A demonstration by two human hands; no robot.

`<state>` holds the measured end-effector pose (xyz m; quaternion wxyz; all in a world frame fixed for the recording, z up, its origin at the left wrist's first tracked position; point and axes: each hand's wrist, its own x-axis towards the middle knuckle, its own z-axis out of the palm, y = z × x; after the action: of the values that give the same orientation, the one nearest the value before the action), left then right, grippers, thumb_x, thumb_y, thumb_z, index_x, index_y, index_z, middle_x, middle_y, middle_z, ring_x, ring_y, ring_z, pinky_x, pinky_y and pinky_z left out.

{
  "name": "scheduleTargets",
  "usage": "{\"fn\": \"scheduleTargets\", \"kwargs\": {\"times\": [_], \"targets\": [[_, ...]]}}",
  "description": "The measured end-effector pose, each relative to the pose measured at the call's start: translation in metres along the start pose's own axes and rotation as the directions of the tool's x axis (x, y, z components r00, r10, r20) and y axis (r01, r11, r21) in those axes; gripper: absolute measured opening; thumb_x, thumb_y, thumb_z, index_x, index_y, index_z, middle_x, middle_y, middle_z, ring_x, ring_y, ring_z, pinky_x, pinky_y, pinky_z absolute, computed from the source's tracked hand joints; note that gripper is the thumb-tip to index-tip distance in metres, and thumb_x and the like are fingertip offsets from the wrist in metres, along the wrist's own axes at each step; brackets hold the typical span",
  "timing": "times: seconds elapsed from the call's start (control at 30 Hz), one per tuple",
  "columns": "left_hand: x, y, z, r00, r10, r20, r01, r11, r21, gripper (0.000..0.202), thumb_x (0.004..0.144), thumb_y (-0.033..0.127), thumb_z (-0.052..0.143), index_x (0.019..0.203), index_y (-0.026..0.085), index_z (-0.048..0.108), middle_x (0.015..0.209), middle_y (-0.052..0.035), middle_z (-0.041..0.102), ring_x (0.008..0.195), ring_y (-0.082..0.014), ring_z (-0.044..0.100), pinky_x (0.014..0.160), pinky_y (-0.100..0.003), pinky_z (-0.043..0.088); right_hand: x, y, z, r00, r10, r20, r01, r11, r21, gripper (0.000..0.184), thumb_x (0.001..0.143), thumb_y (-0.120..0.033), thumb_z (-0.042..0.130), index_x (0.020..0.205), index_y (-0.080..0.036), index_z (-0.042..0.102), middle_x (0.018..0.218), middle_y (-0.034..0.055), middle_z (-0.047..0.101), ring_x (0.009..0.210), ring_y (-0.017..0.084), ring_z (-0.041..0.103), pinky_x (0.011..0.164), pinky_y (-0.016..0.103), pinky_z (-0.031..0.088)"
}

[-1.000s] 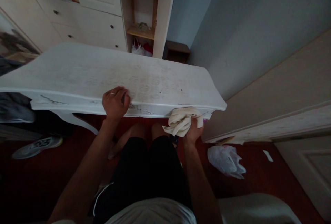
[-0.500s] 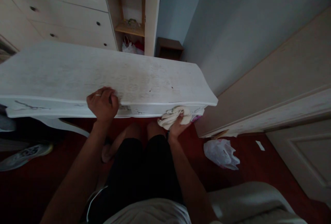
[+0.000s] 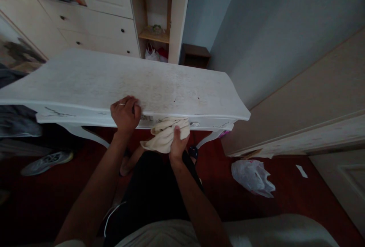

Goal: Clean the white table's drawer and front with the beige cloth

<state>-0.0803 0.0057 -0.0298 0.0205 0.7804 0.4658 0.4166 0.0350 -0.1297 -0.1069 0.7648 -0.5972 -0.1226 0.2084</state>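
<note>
A worn white table (image 3: pixel 85 79) with a scuffed top stands in front of me. My left hand (image 3: pixel 125 113), with a ring on one finger, grips the table's front edge near its middle, fingers curled over the rim. My right hand (image 3: pixel 177 144) is closed on a crumpled cream cloth (image 3: pixel 165 134) and presses it against the table's front panel just below the rim, right beside my left hand. My knees in black shorts sit under the table.
A crumpled white plastic bag (image 3: pixel 252 176) and a paper scrap (image 3: pixel 301 171) lie on the red floor at right. A grey shoe (image 3: pixel 47 161) lies at left. Cream cabinets with drawers (image 3: pixel 97 35), open shelves and a small brown stand (image 3: pixel 195 54) stand behind the table.
My right hand has slid the cloth leftward along the table's front panel, from the right corner to near the middle. My left hand has kept its grip on the edge.
</note>
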Motion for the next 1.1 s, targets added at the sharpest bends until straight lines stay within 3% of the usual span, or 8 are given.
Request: {"fn": "scheduleTargets", "kwargs": {"times": [0.17, 0.37, 0.47, 0.6, 0.7, 0.8, 0.93, 1.1], "targets": [[-0.002, -0.001, 0.002, 0.998, 0.045, -0.045, -0.044, 0.999, 0.011, 0.03, 0.094, 0.029, 0.045, 0.104, 0.017, 0.071, 0.119, -0.0152, 0.074, 0.12, -0.0293, 0.065, 0.105, -0.046, 0.039, 0.049, -0.043, -0.069, 0.955, -0.193, -0.225, 0.17, 0.979, -0.116, 0.066, 0.092, -0.053, 0.057, 0.144, -0.016, 0.04, 0.143, 0.0214, 0.056, 0.124, 0.028, 0.063, 0.1, 0.05, 0.056], [-0.001, -0.003, 0.004, 0.998, 0.033, -0.046, -0.033, 0.999, 0.0, 0.028, 0.094, 0.029, 0.046, 0.103, 0.018, 0.071, 0.119, -0.0139, 0.074, 0.119, -0.0293, 0.065, 0.105, -0.047, 0.039, 0.098, -0.126, -0.128, 0.756, -0.51, -0.411, 0.456, 0.86, -0.228, 0.061, 0.087, -0.045, 0.068, 0.139, -0.023, 0.043, 0.14, 0.0145, 0.057, 0.123, 0.028, 0.063, 0.101, 0.047, 0.057], [-0.004, 0.002, -0.002, 0.997, 0.046, -0.065, -0.049, 0.998, -0.037, 0.027, 0.095, 0.03, 0.048, 0.101, 0.018, 0.071, 0.117, -0.015, 0.074, 0.119, -0.0305, 0.064, 0.105, -0.049, 0.041, 0.118, -0.168, -0.124, 0.693, -0.659, -0.291, 0.599, 0.752, -0.276, 0.059, 0.084, -0.041, 0.075, 0.133, -0.024, 0.048, 0.133, 0.011, 0.061, 0.119, 0.027, 0.065, 0.104, 0.048, 0.054], [-0.024, 0.029, -0.014, 0.969, 0.143, -0.203, -0.181, 0.966, -0.185, 0.02, 0.095, 0.025, 0.051, 0.097, 0.018, 0.07, 0.111, -0.0136, 0.074, 0.118, -0.0272, 0.064, 0.1, -0.044, 0.049, 0.162, -0.202, -0.09, 0.539, -0.83, 0.141, 0.797, 0.449, -0.403, 0.058, 0.083, -0.042, 0.075, 0.131, -0.019, 0.052, 0.129, 0.0127, 0.06, 0.121, 0.03, 0.06, 0.106, 0.056, 0.048], [-0.048, 0.058, -0.012, 0.947, 0.235, -0.216, -0.295, 0.905, -0.306, 0.017, 0.093, 0.021, 0.053, 0.091, 0.021, 0.069, 0.093, -0.0082, 0.074, 0.093, -0.0222, 0.069, 0.085, -0.038, 0.054, 0.201, -0.198, -0.056, 0.438, -0.703, 0.56, 0.859, 0.143, -0.492, 0.054, 0.088, -0.043, 0.068, 0.134, -0.018, 0.055, 0.129, 0.0171, 0.058, 0.126, 0.035, 0.053, 0.108, 0.058, 0.044], [-0.068, 0.086, 0.005, 0.937, 0.344, 0.056, -0.278, 0.834, -0.476, 0.021, 0.096, 0.021, 0.049, 0.087, 0.021, 0.069, 0.079, -0.0039, 0.073, 0.077, -0.0186, 0.068, 0.074, -0.033, 0.054, 0.227, -0.176, -0.031, 0.414, -0.352, 0.84, 0.886, -0.056, -0.46, 0.051, 0.092, -0.04, 0.062, 0.137, -0.016, 0.056, 0.131, 0.0197, 0.056, 0.127, 0.034, 0.052, 0.107, 0.051, 0.046], [-0.085, 0.109, 0.034, 0.83, 0.365, 0.421, -0.076, 0.823, -0.564, 0.02, 0.097, 0.024, 0.052, 0.094, 0.022, 0.071, 0.094, -0.0051, 0.076, 0.091, -0.0197, 0.071, 0.086, -0.034, 0.056, 0.243, -0.157, -0.019, 0.354, -0.117, 0.928, 0.916, -0.156, -0.369, 0.057, 0.093, -0.042, 0.063, 0.139, -0.01, 0.056, 0.129, 0.0224, 0.058, 0.122, 0.034, 0.054, 0.107, 0.047, 0.045], [-0.093, 0.118, 0.061, 0.747, 0.338, 0.573, -0.03, 0.877, -0.479, 0.024, 0.095, 0.022, 0.054, 0.114, 0.021, 0.069, 0.118, -0.0085, 0.072, 0.115, -0.0218, 0.065, 0.105, -0.036, 0.05, 0.27, -0.171, -0.026, 0.189, 0.043, 0.981, 0.948, -0.267, -0.171, 0.047, 0.092, -0.022, 0.061, 0.138, -0.014, 0.059, 0.131, 0.0215, 0.061, 0.121, 0.032, 0.056, 0.103, 0.043, 0.046]]}}
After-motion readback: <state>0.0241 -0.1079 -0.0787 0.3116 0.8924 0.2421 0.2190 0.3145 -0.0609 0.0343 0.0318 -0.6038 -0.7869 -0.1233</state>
